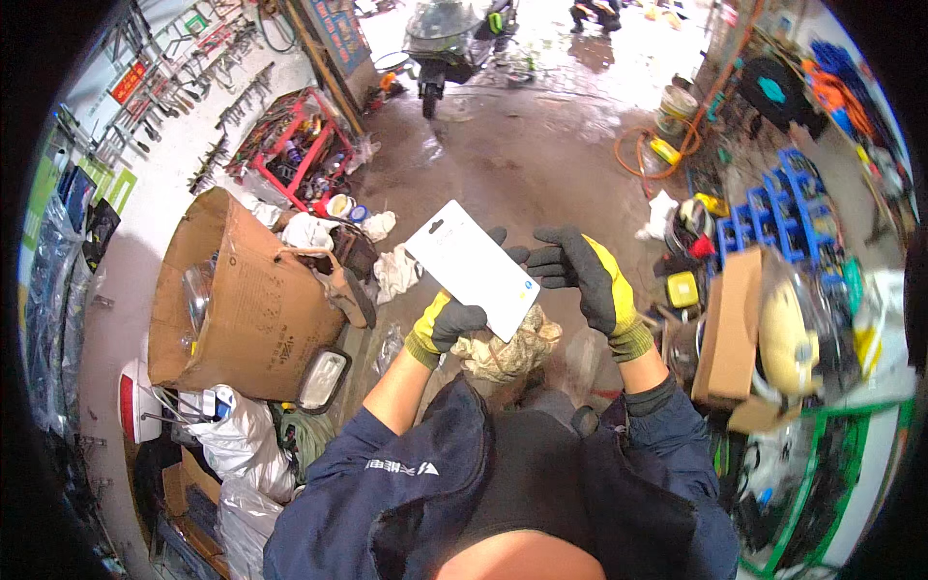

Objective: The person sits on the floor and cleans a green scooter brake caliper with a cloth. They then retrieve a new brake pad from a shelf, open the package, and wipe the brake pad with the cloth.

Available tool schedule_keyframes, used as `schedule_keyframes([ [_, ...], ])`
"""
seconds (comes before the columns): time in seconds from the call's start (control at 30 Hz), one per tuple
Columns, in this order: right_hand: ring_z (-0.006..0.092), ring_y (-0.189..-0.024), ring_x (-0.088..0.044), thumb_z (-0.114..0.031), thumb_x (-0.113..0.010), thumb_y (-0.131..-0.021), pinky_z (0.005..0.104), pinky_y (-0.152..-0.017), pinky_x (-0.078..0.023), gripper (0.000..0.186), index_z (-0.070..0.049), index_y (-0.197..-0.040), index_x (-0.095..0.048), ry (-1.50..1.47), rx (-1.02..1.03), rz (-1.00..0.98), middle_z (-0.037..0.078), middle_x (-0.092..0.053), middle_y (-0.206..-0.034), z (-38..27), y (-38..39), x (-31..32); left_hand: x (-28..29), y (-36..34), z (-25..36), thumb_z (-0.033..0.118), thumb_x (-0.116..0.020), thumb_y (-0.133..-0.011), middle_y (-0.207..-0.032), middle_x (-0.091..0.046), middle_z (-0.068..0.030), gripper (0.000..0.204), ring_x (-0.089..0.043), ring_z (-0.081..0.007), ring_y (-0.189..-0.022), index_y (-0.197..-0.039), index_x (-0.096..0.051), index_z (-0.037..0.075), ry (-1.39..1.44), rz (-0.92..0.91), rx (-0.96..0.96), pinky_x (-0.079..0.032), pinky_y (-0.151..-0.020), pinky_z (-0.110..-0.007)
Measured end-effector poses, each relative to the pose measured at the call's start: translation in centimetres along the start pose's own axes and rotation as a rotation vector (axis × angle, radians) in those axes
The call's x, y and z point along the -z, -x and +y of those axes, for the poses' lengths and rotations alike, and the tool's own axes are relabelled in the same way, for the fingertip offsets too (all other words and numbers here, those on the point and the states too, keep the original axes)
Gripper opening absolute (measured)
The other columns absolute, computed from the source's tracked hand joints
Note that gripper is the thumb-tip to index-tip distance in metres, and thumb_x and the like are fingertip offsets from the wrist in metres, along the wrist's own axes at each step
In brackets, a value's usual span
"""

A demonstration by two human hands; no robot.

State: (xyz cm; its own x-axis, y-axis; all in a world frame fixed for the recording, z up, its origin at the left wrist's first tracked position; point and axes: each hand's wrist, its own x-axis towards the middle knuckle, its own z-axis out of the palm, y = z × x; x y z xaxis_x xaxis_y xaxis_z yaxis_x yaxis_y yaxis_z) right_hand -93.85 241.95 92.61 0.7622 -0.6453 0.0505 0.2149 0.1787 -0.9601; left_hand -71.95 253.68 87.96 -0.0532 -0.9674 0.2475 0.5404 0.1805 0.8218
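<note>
A flat white retail package (474, 271) with a dark hang slot at one corner and a small blue mark lies tilted in front of me. My left hand (448, 324), in a yellow and dark grey work glove, grips its lower left edge, thumb on the face and the other fingers mostly behind. To the right of the package, my right hand (587, 280), gloved alike, stretches its fingers toward the package's right edge; whether they touch it I cannot tell. Under the package is a crumpled beige cloth bundle (507, 353).
A large cardboard box (246, 290) stands on the left, with a red rack (300, 150) of parts behind it. Blue bins (773, 213) and an open carton (730, 324) crowd the right. Farther off, a scooter (445, 43) is parked by the doorway, and a person (596, 14) crouches outside.
</note>
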Motion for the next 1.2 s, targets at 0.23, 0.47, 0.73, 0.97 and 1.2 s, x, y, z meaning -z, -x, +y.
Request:
schedule_keyframes([
  [0.23, 0.0269, -0.152, -0.035, -0.012, -0.083, -0.091, 0.0426, -0.126, -0.029, 0.098, -0.003, -0.166, -0.02, 0.355, 0.078, -0.26, 0.015, -0.036, -0.164, 3.9, -20.4, 6.5, 13.3, -14.6, 1.1, 0.031, -0.076, -0.097, -0.158, -0.05, -0.014, 0.08, -0.054, -0.0278, -0.14, -0.162, -0.035, 0.009, -0.107, 0.505, -0.143, -0.047, -0.116, -0.044],
  [0.47, 0.0206, -0.138, -0.051, -0.012, -0.086, -0.089, 0.0367, -0.118, -0.042, 0.087, -0.005, -0.157, -0.033, 0.036, 0.046, 0.037, 0.009, -0.053, -0.148, 9.1, -42.1, 15.7, 22.8, -38.6, -4.9, 0.04, -0.058, -0.11, -0.144, -0.061, -0.0134, 0.057, -0.061, -0.0264, -0.13, -0.154, -0.046, 0.007, 0.19, 0.588, -0.264, -0.049, -0.112, -0.042],
  [0.73, 0.0147, -0.133, -0.056, -0.016, -0.07, -0.103, 0.0331, -0.115, -0.044, 0.061, -0.003, -0.157, -0.044, 0.085, 0.025, 0.357, 0.005, -0.06, -0.142, -2.1, -55.2, 39.1, 29.0, -67.5, -3.2, 0.031, -0.065, -0.105, -0.156, -0.05, -0.0117, 0.074, -0.05, -0.0291, -0.142, -0.165, -0.027, 0.011, 0.239, 0.312, 0.033, -0.048, -0.111, -0.046],
  [0.97, 0.0261, -0.134, -0.058, -0.034, -0.047, -0.112, 0.0442, -0.116, -0.047, 0.049, -0.006, -0.152, -0.05, -0.664, 0.133, 0.278, 0.011, -0.056, -0.15, 0.8, -65.7, 63.7, 39.7, -88.2, -8.9, 0.03, -0.058, -0.109, -0.145, -0.059, -0.012, 0.056, -0.057, -0.0294, -0.135, -0.157, -0.039, 0.009, 0.28, 0.248, 0.106, -0.049, -0.112, -0.047],
  [1.2, 0.0204, -0.112, -0.07, -0.027, -0.053, -0.111, 0.0378, -0.098, -0.058, 0.033, -0.006, -0.134, -0.064, -0.366, 0.148, 0.476, 0.007, -0.069, -0.125, -5.3, -89.2, 77.8, 47.1, -104.1, -11.6, 0.042, -0.062, -0.107, -0.138, -0.065, -0.015, 0.054, -0.061, -0.0355, -0.131, -0.149, -0.05, 0.011, 0.305, 0.55, 0.135, -0.049, -0.112, -0.055],
])
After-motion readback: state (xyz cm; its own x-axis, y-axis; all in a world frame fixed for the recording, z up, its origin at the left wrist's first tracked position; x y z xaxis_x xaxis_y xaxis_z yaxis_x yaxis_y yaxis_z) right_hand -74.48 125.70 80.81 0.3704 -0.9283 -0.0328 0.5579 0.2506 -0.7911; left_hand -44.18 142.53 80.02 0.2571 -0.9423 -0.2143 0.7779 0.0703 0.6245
